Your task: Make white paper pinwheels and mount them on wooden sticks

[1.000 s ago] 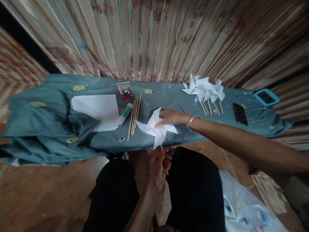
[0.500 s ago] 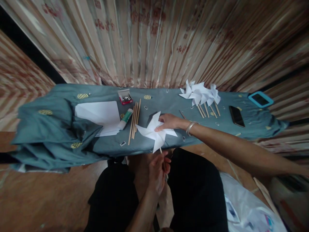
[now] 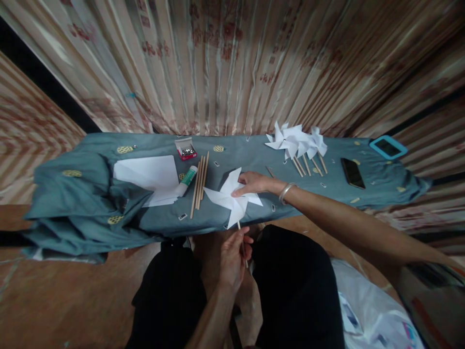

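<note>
A white paper pinwheel (image 3: 231,200) lies at the front edge of the cloth-covered table, its blades spread. My left hand (image 3: 234,247), below the table edge, has its fingers closed round the pinwheel's thin wooden stick (image 3: 243,248). Over the blades reaches my right hand (image 3: 252,183), a bangle on its wrist, with thumb and fingers closed at the pinwheel's middle. What lies under those fingertips is hidden. Just left of the pinwheel are several loose wooden sticks (image 3: 200,184) and a green-and-white glue stick (image 3: 188,180).
A stack of white paper (image 3: 148,174) lies on the left, near a small open red box of metal pins (image 3: 186,151). Several finished pinwheels (image 3: 298,140) lie at the back right. Farther right are a black phone (image 3: 352,173) and a blue-framed device (image 3: 388,147).
The view has shifted slightly. Both hands keep nearly the same hold on the pinwheel, with no clear movement of it on the table.
</note>
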Tool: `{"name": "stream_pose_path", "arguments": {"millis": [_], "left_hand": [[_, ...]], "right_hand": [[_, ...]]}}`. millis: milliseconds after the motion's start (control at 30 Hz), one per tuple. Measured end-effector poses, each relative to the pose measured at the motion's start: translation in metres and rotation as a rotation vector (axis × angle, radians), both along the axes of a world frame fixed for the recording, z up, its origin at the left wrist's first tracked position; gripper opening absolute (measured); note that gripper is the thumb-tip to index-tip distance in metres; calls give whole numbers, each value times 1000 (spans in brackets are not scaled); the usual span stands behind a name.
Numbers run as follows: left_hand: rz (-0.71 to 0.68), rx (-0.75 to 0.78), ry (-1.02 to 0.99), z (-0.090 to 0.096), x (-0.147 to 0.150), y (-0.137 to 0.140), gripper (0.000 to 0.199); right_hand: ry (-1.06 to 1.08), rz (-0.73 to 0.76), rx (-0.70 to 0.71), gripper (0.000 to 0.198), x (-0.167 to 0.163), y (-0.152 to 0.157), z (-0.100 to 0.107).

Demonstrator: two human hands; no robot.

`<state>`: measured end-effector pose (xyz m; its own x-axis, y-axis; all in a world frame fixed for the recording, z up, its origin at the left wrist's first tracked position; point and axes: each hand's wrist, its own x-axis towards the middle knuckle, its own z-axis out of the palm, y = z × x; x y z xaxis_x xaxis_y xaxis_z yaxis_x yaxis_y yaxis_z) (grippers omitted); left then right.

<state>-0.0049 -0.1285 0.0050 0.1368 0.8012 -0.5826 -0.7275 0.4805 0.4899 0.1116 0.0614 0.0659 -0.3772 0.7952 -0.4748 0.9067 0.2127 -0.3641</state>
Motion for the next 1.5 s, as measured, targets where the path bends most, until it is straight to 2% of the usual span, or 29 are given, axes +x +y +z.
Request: {"name": "stream_pose_path", "arguments": {"millis": [167, 367, 567, 667, 833, 933, 1033, 1100, 1167, 1267, 1400, 1500], "left_hand": [[-8, -18, -8, 3, 0, 0, 45], [-18, -26, -29, 12, -3, 1, 46], [-23, 5, -49, 18, -5, 2, 46], [-28, 23, -43, 24, -8, 5, 46], [-32, 74, -39, 44, -13, 18, 46], [-26, 143, -24, 59, -12, 30, 42], [-11, 194, -14, 73, -10, 46, 38], [-12, 219, -7, 79, -9, 58, 36], [-15, 229, 21, 82, -9, 72, 36], [5, 269, 118, 80, -10, 92, 35], [-6, 325, 236, 68, -9, 106, 37], [-51, 305, 274, 60, -8, 106, 41]], "right_hand": [[5, -1, -18, 40, 0, -2, 4], [71, -87, -44, 38, 0, -5, 6], [246, -177, -61, 47, 9, -10, 9], [410, -312, 52, 56, 18, -16, 14], [867, -621, 447, 59, 32, -34, 19], [986, -802, 628, 53, 36, -48, 13], [1060, -913, 705, 45, 34, -61, 1], [1108, -935, 663, 39, 30, -68, -6], [1167, -914, 555, 35, 25, -73, -11], [1201, -754, 294, 39, 19, -78, -13], [1239, -549, -93, 46, 9, -83, -10], [1229, -449, -229, 38, 0, -85, -10]]}}
